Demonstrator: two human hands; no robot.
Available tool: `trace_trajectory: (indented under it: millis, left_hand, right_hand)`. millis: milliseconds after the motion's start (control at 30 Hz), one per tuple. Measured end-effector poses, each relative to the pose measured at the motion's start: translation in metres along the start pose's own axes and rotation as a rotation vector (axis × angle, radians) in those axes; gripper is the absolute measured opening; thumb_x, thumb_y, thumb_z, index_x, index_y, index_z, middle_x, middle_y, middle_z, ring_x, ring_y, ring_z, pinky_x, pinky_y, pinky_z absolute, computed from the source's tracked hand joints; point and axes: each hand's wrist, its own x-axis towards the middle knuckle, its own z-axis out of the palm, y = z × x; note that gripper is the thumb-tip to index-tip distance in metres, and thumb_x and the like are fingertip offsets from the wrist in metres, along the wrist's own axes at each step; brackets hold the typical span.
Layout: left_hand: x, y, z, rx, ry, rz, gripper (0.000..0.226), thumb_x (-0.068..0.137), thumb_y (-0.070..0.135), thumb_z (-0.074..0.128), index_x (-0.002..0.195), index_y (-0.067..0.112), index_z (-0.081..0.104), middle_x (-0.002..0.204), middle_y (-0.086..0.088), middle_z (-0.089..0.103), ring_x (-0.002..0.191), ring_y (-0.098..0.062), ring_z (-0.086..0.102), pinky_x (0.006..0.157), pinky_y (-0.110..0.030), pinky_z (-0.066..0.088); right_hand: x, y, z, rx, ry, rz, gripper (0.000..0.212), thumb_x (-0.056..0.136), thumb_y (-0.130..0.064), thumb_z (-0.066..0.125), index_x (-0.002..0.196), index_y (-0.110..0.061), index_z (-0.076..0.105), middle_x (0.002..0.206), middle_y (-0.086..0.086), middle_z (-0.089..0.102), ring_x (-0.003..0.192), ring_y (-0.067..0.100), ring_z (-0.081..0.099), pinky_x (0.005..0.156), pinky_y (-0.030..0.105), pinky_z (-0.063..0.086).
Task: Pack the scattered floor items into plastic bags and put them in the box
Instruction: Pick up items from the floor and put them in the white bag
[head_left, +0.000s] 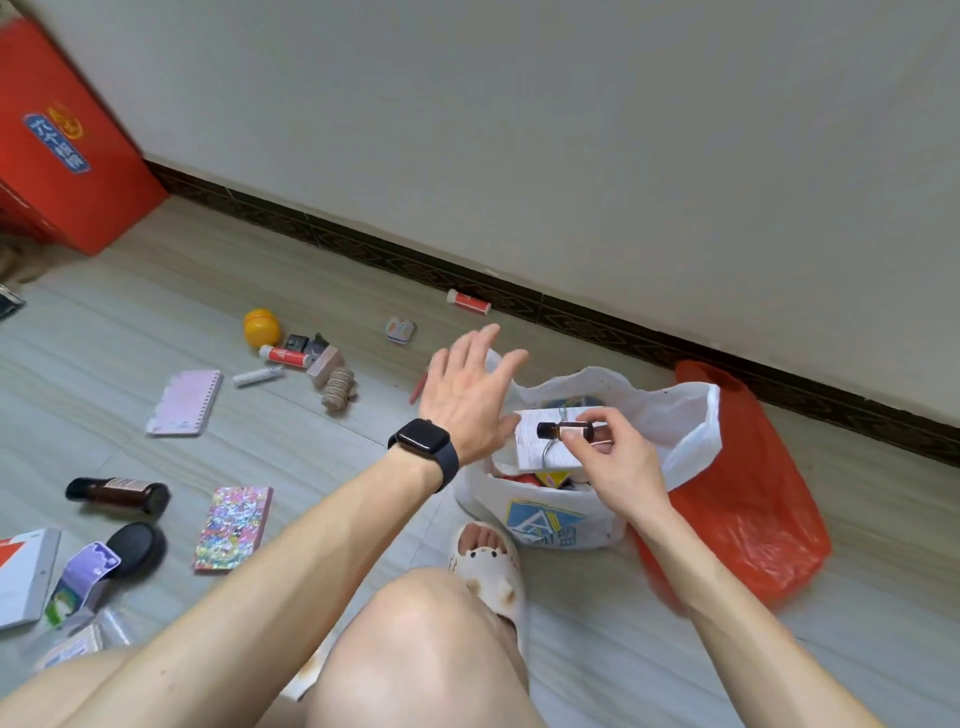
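A person crouched on a tiled floor holds a small brown vial (563, 429) sideways over the open mouth of a white bag (680, 421), the right hand (613, 457) pinching it between thumb and fingertips. The vial hangs just above a white card (540, 447) lying on top of the bag's contents. The left hand (470, 400), a dark watch (423, 441) on its wrist, hovers at the bag's left rim with fingers spread and holding nothing.

A red bag (743, 499) lies crumpled against the white bag's right side. A slipper (488, 561) stands just in front of the bag.

Left of the bag, well apart from it, items lie loose on the floor: a yellow ball (261, 326), a red tube (284, 355), a white tube (258, 375), a twine spool (337, 389) and a pink notebook (184, 402). Nearer the person on that side lie a brown bottle (119, 493) and a sticker book (234, 527). Beyond the bag, at the wall, lies another tube (468, 301). The red box (62, 140) stands far to the bag's left, against the wall.
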Motion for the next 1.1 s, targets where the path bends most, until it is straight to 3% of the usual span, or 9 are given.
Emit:
trace_trajectory:
  millis: [100,167,233,367,467,567,767,1000,1100]
  left_hand:
    - [0.001,-0.019,0.008,-0.066,-0.175,-0.219,0.084,0.083,0.04,0.063,0.152,0.029,0.015,0.153,-0.017,0.028,0.138,-0.037,0.03,0.108,-0.049,0.032]
    - [0.001,-0.024,0.009,-0.081,-0.169,-0.239,0.069,0.084,0.023,0.055,0.146,0.021,0.025,0.13,-0.012,0.055,0.118,-0.035,0.049,0.084,-0.041,0.04]
    - [0.003,-0.029,0.005,-0.097,-0.118,-0.22,0.056,0.084,0.013,0.048,0.138,0.017,0.035,0.115,-0.009,0.064,0.104,-0.034,0.055,0.072,-0.036,0.035]
    - [0.004,-0.031,-0.001,-0.161,-0.105,-0.183,0.063,0.085,0.011,0.047,0.146,0.018,0.033,0.14,-0.004,0.05,0.124,-0.031,0.049,0.095,-0.04,0.043]
    - [0.003,-0.029,-0.007,-0.132,-0.124,-0.132,0.066,0.085,0.009,0.047,0.148,0.019,0.032,0.136,-0.005,0.054,0.122,-0.03,0.049,0.095,-0.038,0.04]
    - [0.004,-0.031,-0.01,-0.125,-0.121,-0.104,0.063,0.087,0.009,0.047,0.147,0.02,0.034,0.134,-0.005,0.057,0.12,-0.03,0.051,0.092,-0.038,0.04]
    - [-0.005,-0.035,-0.022,-0.195,-0.258,-0.111,0.062,0.09,0.019,0.047,0.15,0.023,0.031,0.147,-0.005,0.045,0.13,-0.028,0.045,0.103,-0.039,0.041]
    - [-0.034,-0.11,-0.066,-0.062,-0.296,-0.237,0.063,0.088,0.037,0.052,0.148,0.029,0.034,0.149,-0.003,0.042,0.133,-0.029,0.043,0.105,-0.045,0.039]
    - [-0.073,-0.162,-0.075,-0.02,-0.257,-0.384,0.057,0.088,0.036,0.052,0.143,0.029,0.04,0.143,-0.001,0.045,0.132,-0.028,0.042,0.105,-0.044,0.036]
  right_hand:
    - [0.012,-0.009,0.011,-0.194,-0.05,-0.133,0.017,0.091,-0.039,0.065,0.105,-0.03,0.061,0.092,-0.009,0.069,0.08,0.01,0.064,0.074,0.03,0.048]
    - [0.021,-0.014,0.024,-0.296,-0.078,-0.224,0.018,0.091,-0.042,0.062,0.106,-0.031,0.06,0.094,-0.012,0.067,0.085,0.011,0.062,0.077,0.033,0.048]
    - [0.03,-0.016,0.04,-0.392,-0.104,-0.326,0.021,0.092,-0.044,0.059,0.109,-0.031,0.058,0.099,-0.011,0.067,0.093,0.015,0.058,0.079,0.036,0.047]
    - [0.047,-0.006,0.065,-0.755,-0.235,-0.374,0.044,0.092,-0.042,0.053,0.134,-0.03,0.05,0.136,0.0,0.056,0.124,0.027,0.044,0.1,0.042,0.039]
    - [0.049,0.006,0.07,-0.91,-0.308,-0.348,0.056,0.091,-0.043,0.049,0.145,-0.032,0.04,0.158,0.007,0.03,0.145,0.028,0.024,0.114,0.044,0.024]
    - [0.049,0.007,0.067,-0.915,-0.342,-0.368,0.056,0.094,-0.042,0.048,0.148,-0.032,0.036,0.163,0.007,0.021,0.15,0.026,0.016,0.118,0.044,0.019]
    - [0.038,-0.025,0.044,-0.755,-0.321,-0.422,0.052,0.098,-0.034,0.047,0.149,-0.027,0.04,0.161,0.004,0.03,0.149,0.023,0.023,0.12,0.038,0.022]
    - [0.002,-0.095,0.034,-0.479,-0.128,-0.744,0.043,0.093,-0.023,0.062,0.136,-0.024,0.058,0.148,-0.003,0.05,0.14,0.018,0.04,0.115,0.03,0.03]
    - [-0.015,-0.133,0.052,-0.459,-0.162,-0.91,0.043,0.091,-0.027,0.066,0.134,-0.025,0.059,0.146,-0.005,0.051,0.139,0.016,0.042,0.114,0.029,0.031]
